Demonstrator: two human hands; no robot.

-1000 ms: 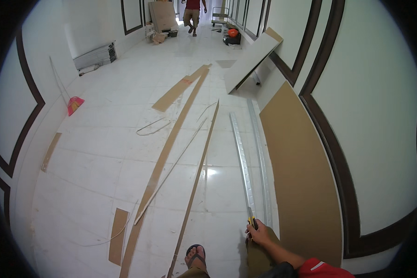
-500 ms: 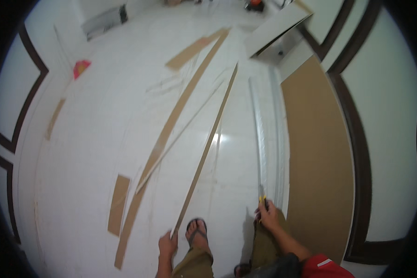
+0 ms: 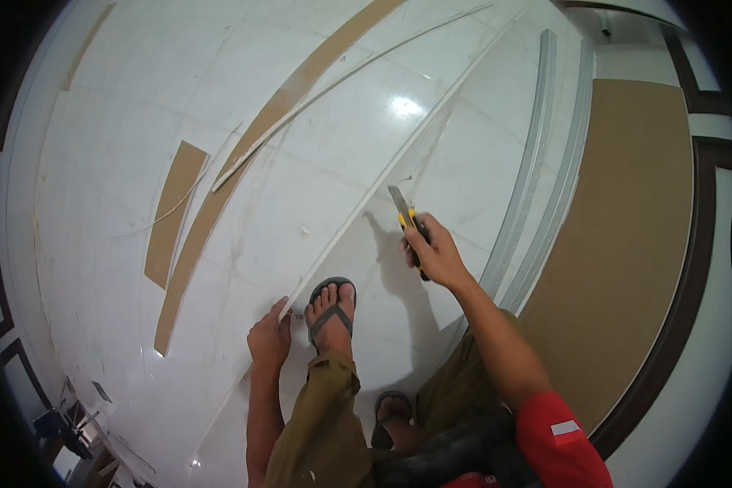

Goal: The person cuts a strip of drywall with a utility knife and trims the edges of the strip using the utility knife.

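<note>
My right hand (image 3: 425, 244) grips a black and yellow utility knife (image 3: 404, 213), its blade pointing forward, above the white floor beside a long, thin white strip (image 3: 358, 209). My left hand (image 3: 274, 332) has its fingers round the edge of that strip, low on the left, next to my sandaled foot (image 3: 330, 309). The strip runs diagonally from the lower left toward the top right.
Brown board offcuts (image 3: 176, 211) and thin loose strips (image 3: 333, 84) lie leftward. Two metal channels (image 3: 525, 171) and a large brown board (image 3: 622, 228) lie along the right wall (image 3: 728, 203). Dark clutter (image 3: 65, 431) sits at lower left.
The view has tilted down. My right hand has moved up and left with the knife. My left hand has come into view and holds the long strip, whose visible side turned from brown to white.
</note>
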